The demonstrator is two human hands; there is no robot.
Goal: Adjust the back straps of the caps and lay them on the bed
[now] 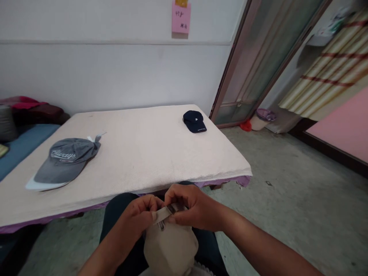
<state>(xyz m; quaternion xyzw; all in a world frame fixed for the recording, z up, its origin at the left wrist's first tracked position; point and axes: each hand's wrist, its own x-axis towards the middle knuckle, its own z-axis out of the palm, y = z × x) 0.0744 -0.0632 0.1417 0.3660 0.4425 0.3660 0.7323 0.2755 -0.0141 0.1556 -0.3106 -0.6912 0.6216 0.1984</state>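
A beige cap [171, 247] rests on my lap, its back strap [164, 214] turned up toward the table. My left hand [143, 212] pinches the strap's left part between thumb and fingers. Close beside it, my right hand [192, 207] is closed on the strap near its dark metal buckle [171, 209]. A small metal clip-like piece [161, 225] shows just below the strap. On the table lie a grey cap [67, 159] with white lettering, at the left, and a navy cap [194, 121] at the far right.
The table [138, 149] has a pale cover over a purple cloth. A pink note [181, 17] hangs on the wall. To the right are a sliding door [253, 57], a waste bin [260, 119] and a striped curtain [330, 73]. Dark red and blue furnishings [28, 134] stand at left.
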